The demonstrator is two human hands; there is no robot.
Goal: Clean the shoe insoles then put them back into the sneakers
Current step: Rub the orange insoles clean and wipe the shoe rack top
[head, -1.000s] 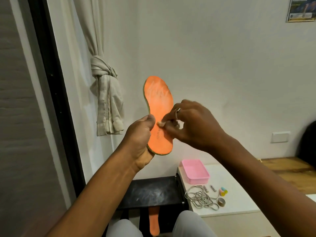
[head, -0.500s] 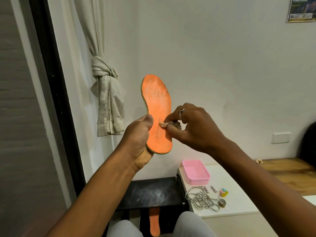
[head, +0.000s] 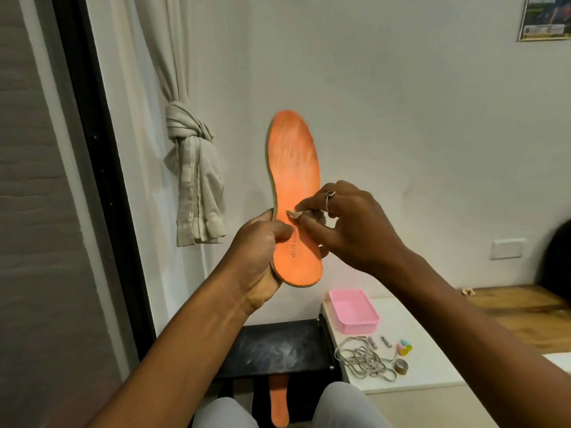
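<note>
Overall brightness: decent indoor light, a bit flat and warm, nothing blown out; the wall (head: 401, 118) reads greyish-white.
Light source: out of frame, can't tell where exactly, but it's soft.
Shadows: faint and fuzzy, e.g. just beside the knotted curtain (head: 194, 180); the far-left strip (head: 31, 211) is noticeably dimmer.
Glare: basically none, just a pale washed-out sheen on the upper half of the insole (head: 293, 168).
Blur: the insole's top edge is smeared, as is the small wad (head: 293, 214) pinched by the right hand (head: 349, 230).
Edge distortion: classic wide-angle, the black door frame (head: 92, 149) leans, the poster (head: 545, 18) in the corner skews, and the forearms balloon at the bottom.
Focus: soft overall, with mushy fine detail.
</note>
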